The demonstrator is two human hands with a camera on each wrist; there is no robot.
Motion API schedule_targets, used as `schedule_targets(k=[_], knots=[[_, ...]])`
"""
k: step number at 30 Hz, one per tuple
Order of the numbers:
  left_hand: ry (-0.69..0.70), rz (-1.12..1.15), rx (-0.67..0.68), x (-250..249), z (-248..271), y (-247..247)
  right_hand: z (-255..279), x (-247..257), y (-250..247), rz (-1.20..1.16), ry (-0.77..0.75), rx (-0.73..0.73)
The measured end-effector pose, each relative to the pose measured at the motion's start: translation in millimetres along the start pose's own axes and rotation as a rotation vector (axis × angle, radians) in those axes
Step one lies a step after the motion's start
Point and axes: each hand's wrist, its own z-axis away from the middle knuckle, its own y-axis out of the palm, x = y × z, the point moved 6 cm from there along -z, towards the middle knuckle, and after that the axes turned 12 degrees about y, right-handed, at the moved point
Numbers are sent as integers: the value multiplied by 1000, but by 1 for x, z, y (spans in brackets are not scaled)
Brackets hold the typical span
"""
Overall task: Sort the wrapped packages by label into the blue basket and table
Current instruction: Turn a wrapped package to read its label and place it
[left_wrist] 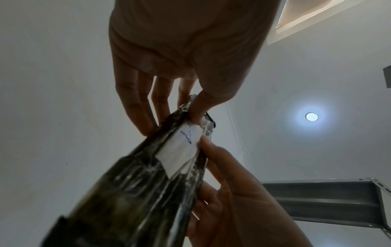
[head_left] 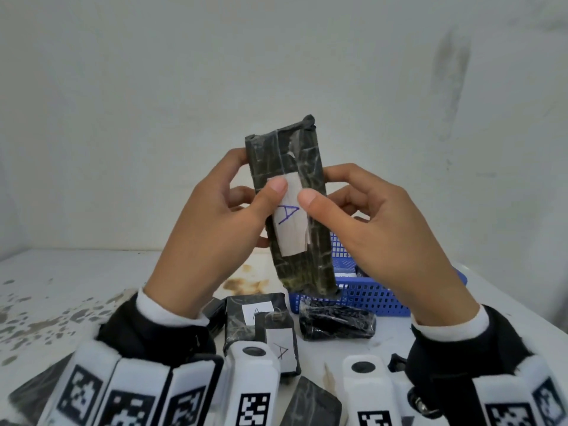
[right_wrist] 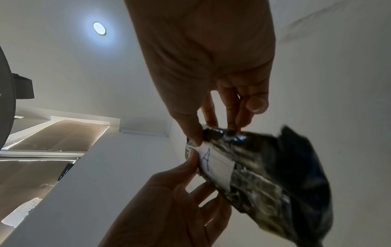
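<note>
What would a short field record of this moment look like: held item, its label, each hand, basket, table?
held item: long dark plastic-wrapped package, raised roughly upright above the table
label: white paper slip with a blue handwritten A
left hand: left hand grips the package's left edge, thumb on the label
right hand: right hand grips the right edge, thumb at the label's edge
basket: blue perforated plastic basket behind the package, contents unclear
table: stained white table; two dark wrapped packages labelled A lie on it

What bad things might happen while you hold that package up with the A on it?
Both hands, left and right, only pinch the package with thumbs and fingertips, so the shiny wrap might slip and it could fall onto the packages below. The thumbs also cover part of the label.
</note>
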Motion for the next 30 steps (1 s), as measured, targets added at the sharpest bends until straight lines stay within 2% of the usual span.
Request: schedule_targets(k=[18, 30], knots=[[5, 14, 30, -2, 3, 9, 0, -1, -6, -84, 19, -9], [-18, 157, 35, -5, 2, 12, 2, 5, -5, -204, 63, 26]])
